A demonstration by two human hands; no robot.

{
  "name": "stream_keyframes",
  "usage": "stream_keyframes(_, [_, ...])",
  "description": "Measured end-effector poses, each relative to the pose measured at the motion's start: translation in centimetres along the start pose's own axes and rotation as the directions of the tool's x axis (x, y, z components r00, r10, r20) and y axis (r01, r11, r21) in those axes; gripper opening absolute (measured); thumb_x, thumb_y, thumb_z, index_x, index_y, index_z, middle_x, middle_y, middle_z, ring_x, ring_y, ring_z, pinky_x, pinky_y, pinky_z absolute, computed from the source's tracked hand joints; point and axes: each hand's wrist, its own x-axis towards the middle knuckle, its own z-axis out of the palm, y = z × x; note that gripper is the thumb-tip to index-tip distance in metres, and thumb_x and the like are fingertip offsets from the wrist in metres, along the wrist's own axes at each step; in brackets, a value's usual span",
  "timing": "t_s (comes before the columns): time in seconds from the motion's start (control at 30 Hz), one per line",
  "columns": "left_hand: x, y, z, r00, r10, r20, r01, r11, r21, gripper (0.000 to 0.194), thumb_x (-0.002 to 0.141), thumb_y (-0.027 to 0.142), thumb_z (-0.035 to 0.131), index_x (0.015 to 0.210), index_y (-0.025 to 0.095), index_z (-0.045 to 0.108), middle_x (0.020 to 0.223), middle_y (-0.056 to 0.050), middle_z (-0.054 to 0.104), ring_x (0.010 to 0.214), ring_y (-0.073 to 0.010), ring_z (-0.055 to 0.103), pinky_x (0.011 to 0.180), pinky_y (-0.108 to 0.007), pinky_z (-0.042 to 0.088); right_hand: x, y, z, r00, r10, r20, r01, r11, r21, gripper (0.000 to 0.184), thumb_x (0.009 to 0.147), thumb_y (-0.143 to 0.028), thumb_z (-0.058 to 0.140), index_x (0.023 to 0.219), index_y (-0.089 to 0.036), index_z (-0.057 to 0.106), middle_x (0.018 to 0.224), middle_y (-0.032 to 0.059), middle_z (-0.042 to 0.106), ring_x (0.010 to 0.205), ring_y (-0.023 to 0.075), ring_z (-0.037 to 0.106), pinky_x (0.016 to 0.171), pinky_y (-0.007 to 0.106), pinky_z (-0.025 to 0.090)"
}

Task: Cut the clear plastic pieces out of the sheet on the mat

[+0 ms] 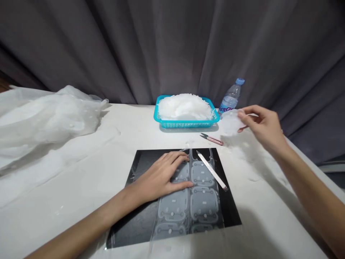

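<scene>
My left hand (164, 176) lies flat with fingers spread on a clear sheet of rounded rectangular pieces (174, 207), over a black mat (140, 219). Part of the sheet is hidden beneath it. Out to the right, my right hand (260, 124) pinches a thin, translucent white piece (231, 122) between thumb and fingers, in front of the bottle and beside the basket. A slim whitish tool with a pointed tip (212, 171) rests slantwise on the sheet and mat. Thread snips with pink handles (212, 139) lie behind the mat.
A turquoise basket (185, 124) heaped with white translucent pieces (184, 106) stands at the back. Right of it is a water bottle with a blue cap (231, 95). Crumpled clear plastic (54, 115) covers the left of the white table (88, 187). A grey curtain (161, 46) hangs behind.
</scene>
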Motion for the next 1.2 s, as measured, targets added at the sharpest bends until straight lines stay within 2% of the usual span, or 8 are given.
stream_keyframes(0.17, [-0.6, -0.4, -0.4, 1.0, 0.028, -0.014, -0.027, 0.996, 0.081, 0.053, 0.099, 0.057, 0.064, 0.139, 0.022, 0.058, 0.144, -0.013, 0.061, 0.13, -0.0316, 0.061, 0.111, -0.05, 0.05, 2.8, 2.5, -6.0, 0.98, 0.166, -0.107, -0.185, 0.964, -0.193, 0.017, 0.082, -0.03, 0.083, 0.088, -0.018, 0.072, 0.089, 0.0095, 0.068, 0.061, 0.0136, 0.067, 0.056, 0.031, 0.057])
stream_keyframes(0.4, [-0.8, -0.9, -0.9, 0.998, 0.04, -0.042, -0.032, 0.982, 0.186, 0.046, 0.101, 0.048, 0.062, 0.137, 0.02, 0.057, 0.139, -0.014, 0.062, 0.127, -0.0329, 0.061, 0.109, -0.051, 0.052, 3.0, 4.6, -7.0, 0.982, 0.148, -0.116, -0.188, 0.76, -0.622, 0.014, 0.084, -0.023, 0.078, 0.095, -0.019, 0.069, 0.082, 0.0083, 0.069, 0.068, 0.0209, 0.066, 0.063, 0.039, 0.049])
stream_keyframes(0.57, [-0.6, -1.4, -1.2, 0.997, 0.038, -0.074, -0.017, 0.966, 0.26, 0.039, 0.096, 0.045, 0.062, 0.12, 0.015, 0.06, 0.129, -0.018, 0.063, 0.122, -0.0381, 0.061, 0.105, -0.056, 0.053, 0.8, 2.0, -4.2, 0.969, -0.241, -0.054, 0.087, 0.536, -0.839, 0.027, 0.098, -0.039, 0.064, 0.105, -0.014, 0.07, 0.118, 0.0307, 0.062, 0.11, 0.0415, 0.059, 0.071, 0.047, 0.045])
stream_keyframes(0.67, [-0.6, -0.9, -1.3, 0.995, 0.054, -0.087, -0.034, 0.976, 0.214, 0.029, 0.094, 0.036, 0.061, 0.114, 0.015, 0.058, 0.128, -0.018, 0.063, 0.122, -0.0372, 0.061, 0.106, -0.056, 0.052, -1.8, 0.2, 0.8, 0.921, -0.316, 0.226, 0.388, 0.754, -0.529, 0.02, 0.104, -0.039, 0.057, 0.11, -0.022, 0.065, 0.104, 0.0121, 0.068, 0.091, 0.0268, 0.064, 0.076, 0.04, 0.049])
stream_keyframes(0.77, [-0.6, 0.1, -1.1, 0.998, 0.066, -0.014, -0.064, 0.992, 0.111, 0.027, 0.1, 0.025, 0.054, 0.125, 0.018, 0.057, 0.135, -0.015, 0.062, 0.128, -0.031, 0.061, 0.109, -0.05, 0.052, -4.7, -0.5, 6.2, 0.838, -0.175, 0.516, 0.348, 0.901, -0.26, 0.023, 0.101, -0.043, 0.065, 0.11, -0.022, 0.058, 0.099, 0.0057, 0.069, 0.085, 0.0216, 0.065, 0.074, 0.034, 0.05])
stream_keyframes(0.87, [-0.7, 0.8, -0.5, 0.998, 0.064, 0.029, -0.065, 0.997, 0.043, 0.041, 0.102, 0.04, 0.062, 0.137, 0.021, 0.056, 0.146, -0.014, 0.06, 0.135, -0.0317, 0.059, 0.112, -0.051, 0.05, -6.2, -0.1, 9.3, 0.744, -0.053, 0.666, 0.255, 0.944, -0.209, 0.023, 0.099, -0.037, 0.069, 0.102, -0.022, 0.052, 0.092, 0.0029, 0.068, 0.08, 0.0196, 0.065, 0.07, 0.03, 0.046])
stream_keyframes(1.03, [-0.7, 0.6, 0.4, 0.999, 0.026, 0.048, -0.026, 1.0, -0.006, 0.051, 0.099, 0.051, 0.067, 0.141, 0.024, 0.057, 0.153, -0.013, 0.057, 0.142, -0.0322, 0.055, 0.118, -0.052, 0.047, -5.4, -0.4, 8.8, 0.634, 0.079, 0.769, 0.202, 0.943, -0.263, 0.019, 0.097, -0.022, 0.063, 0.113, -0.019, 0.052, 0.077, -0.0006, 0.065, 0.071, 0.0193, 0.061, 0.065, 0.028, 0.038])
stream_keyframes(1.2, [-0.6, -0.1, 0.4, 0.997, 0.05, 0.055, -0.049, 0.999, -0.018, 0.05, 0.098, 0.056, 0.066, 0.136, 0.023, 0.062, 0.156, -0.014, 0.053, 0.142, -0.0315, 0.055, 0.118, -0.049, 0.048, -4.4, -1.2, 6.1, 0.527, 0.063, 0.848, 0.177, 0.967, -0.182, 0.058, 0.096, -0.017, 0.056, 0.15, -0.028, 0.041, 0.082, -0.0034, 0.06, 0.073, 0.0168, 0.057, 0.07, 0.027, 0.041])
